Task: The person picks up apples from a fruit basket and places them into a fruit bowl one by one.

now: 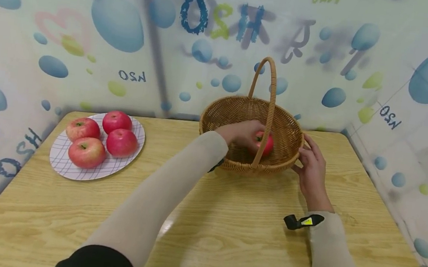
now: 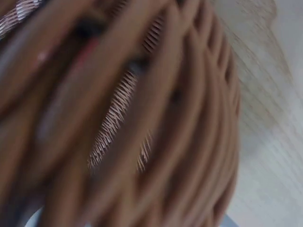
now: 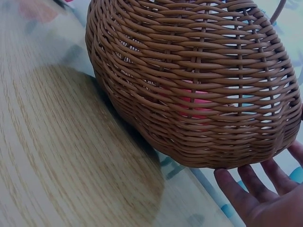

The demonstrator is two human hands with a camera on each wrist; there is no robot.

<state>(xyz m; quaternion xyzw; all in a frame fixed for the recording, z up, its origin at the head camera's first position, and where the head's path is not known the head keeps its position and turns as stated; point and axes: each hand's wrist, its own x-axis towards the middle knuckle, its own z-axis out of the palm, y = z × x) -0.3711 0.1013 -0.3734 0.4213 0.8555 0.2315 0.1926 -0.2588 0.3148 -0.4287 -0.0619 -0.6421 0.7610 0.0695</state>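
Observation:
A brown wicker basket (image 1: pixel 226 163) with a tall arched handle stands at the back of the table. My left hand (image 1: pixel 242 132) reaches over its near rim and holds a red apple (image 1: pixel 269 145) inside, partly behind the handle. At the basket's right end, my right hand (image 1: pixel 311 173) grips the rim from outside. The right wrist view shows its spread fingers (image 3: pixel 231 187) against the wicker (image 3: pixel 189 71), with red showing through the weave. Blurred wicker (image 2: pixel 189 113) fills much of the left wrist view, hiding my left fingers.
To the left, a white checked plate (image 1: pixel 61 162) bears several red apples (image 1: pixel 87 153). The wooden table (image 1: pixel 216 248) runs up to a patterned wall (image 1: pixel 189 73) behind the basket, with another wall (image 1: pixel 419 174) along the right.

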